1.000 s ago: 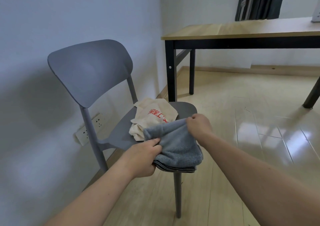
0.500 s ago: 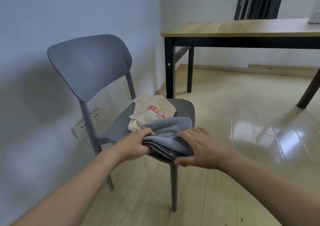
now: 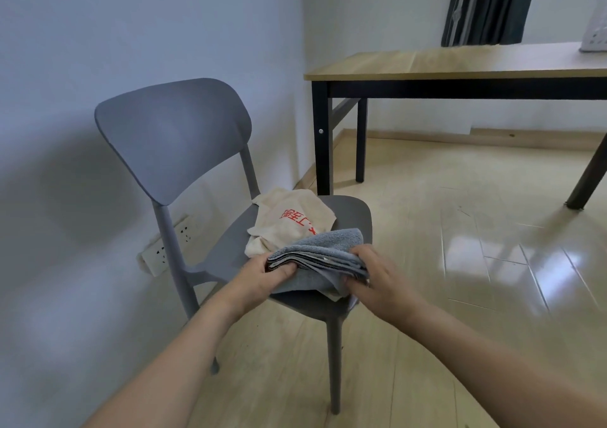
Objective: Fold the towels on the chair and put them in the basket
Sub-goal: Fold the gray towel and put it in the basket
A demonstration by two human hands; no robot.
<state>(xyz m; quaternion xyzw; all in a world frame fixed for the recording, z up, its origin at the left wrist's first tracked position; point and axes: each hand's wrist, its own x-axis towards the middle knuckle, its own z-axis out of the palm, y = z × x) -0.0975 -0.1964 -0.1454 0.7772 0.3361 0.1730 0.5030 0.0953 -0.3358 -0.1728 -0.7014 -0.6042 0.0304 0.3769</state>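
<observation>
**Lifting the folded grey towel clear of the chair**

Folded grey towel [image 3: 323,253] at chair [image 3: 345,211] seat's front edge, overlapping cream towel [image 3: 289,222]; left hand [image 3: 262,275] and right hand [image 3: 377,278] pinching opposite ends; best lifted level, layers squeezed together; no basket in view.

Grey chair [image 3: 223,253] (seat), cream towel [image 3: 289,220], grey towel [image 3: 325,250]

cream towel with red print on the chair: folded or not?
Not folded. The cream towel with red print lies crumpled on the grey plastic chair, edges uneven, partly under the folded grey towel.
</observation>
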